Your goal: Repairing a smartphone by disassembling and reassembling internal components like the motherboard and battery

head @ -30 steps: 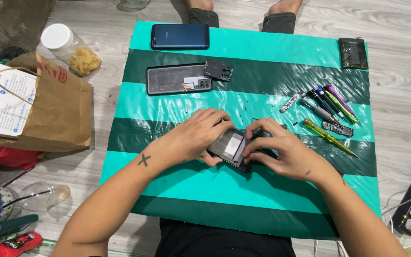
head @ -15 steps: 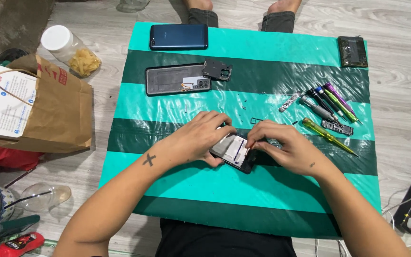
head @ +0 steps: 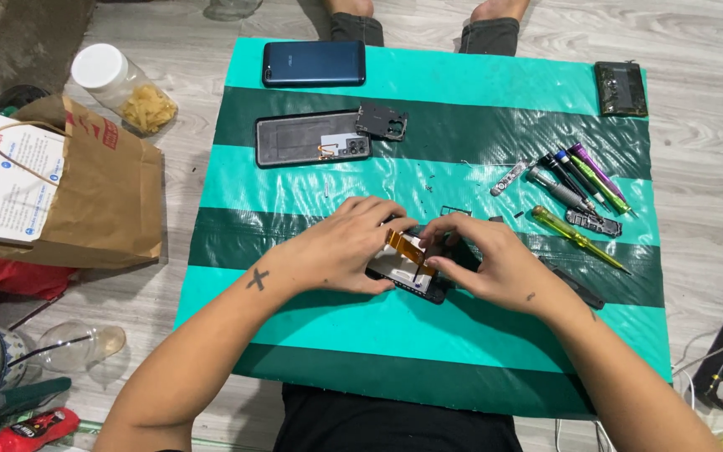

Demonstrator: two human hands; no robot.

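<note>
Both hands on opened black phone (head: 407,272): orange flex ribbon (head: 405,248) now lifted clear; left hand (head: 340,247) steadying, right hand (head: 483,264) fingertips pinching near ribbon.

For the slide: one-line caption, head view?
Left hand and right hand hold an opened phone with orange flex cable over a striped green mat.

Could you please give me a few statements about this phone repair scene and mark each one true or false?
1. Both hands, left hand and right hand, are on the opened black phone with an orange flex cable. True.
2. The closed blue phone lies at the near edge of the mat. False: it lies at the far edge of the green striped mat.
3. The yellow-handled screwdriver is in the right hand. False: it lies on the mat, right of the hands.
4. A brown paper bag stands left of the mat. True.
</note>
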